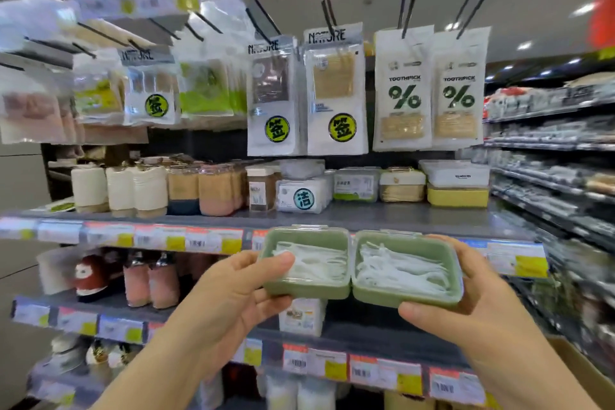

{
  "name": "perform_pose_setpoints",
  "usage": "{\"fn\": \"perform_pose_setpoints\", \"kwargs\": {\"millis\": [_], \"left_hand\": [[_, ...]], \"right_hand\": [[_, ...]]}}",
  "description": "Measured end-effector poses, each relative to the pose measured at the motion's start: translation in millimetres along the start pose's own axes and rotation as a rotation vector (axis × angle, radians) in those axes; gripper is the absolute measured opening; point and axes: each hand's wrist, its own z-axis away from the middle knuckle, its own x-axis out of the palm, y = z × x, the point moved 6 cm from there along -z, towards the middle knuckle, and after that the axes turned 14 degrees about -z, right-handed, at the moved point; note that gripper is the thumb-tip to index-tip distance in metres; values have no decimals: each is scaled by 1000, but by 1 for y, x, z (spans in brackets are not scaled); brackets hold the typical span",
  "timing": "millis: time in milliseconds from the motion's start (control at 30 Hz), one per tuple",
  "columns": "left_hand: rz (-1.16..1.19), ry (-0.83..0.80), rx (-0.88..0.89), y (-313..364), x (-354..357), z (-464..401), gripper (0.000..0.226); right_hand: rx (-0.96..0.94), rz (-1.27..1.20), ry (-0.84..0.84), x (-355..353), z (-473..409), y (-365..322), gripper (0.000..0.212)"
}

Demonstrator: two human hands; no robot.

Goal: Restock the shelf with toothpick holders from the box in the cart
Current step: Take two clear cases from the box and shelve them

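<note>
The left hand [229, 289] holds one green holder [304, 261], thumb over its clear lid and fingers curled beneath. The right hand [466, 303] holds a second holder [406, 268] the same way. The two sit side by side, edges touching, long axes running left to right, raised in front of the shelf [366, 220]. That shelf lies just beyond and slightly above them, with bare grey surface straight ahead. The likely move is forward and up; neither hand is clearly nearer. Small boxes [356, 185] line the back. Toothpick packs [402, 90] hang overhead. A carton [579, 373] shows at lower right.
</note>
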Motion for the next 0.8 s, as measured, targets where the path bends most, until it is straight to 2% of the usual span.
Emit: {"fn": "perform_pose_setpoints", "kwargs": {"millis": [67,200,333,433,600,800], "left_hand": [[0,-28,-9,-1,-7,-7,52],[10,-74,-19,-4,-17,-15,50],[16,-112,-32,-6,-19,-22,45],[25,-138,-34,-6,-18,-26,45],[35,-151,-32,1,-16,-32,52],[57,-143,-8,13,-18,-38,58]], "right_hand": [[2,-6,19,7,0,3,69],[1,13,48,14,0,12,102],[-21,34,68,19,1,15,102],[6,38,78,19,-1,12,87],[-13,48,82,17,-14,3,109],[-65,92,8,21,-28,-11,110]]}}
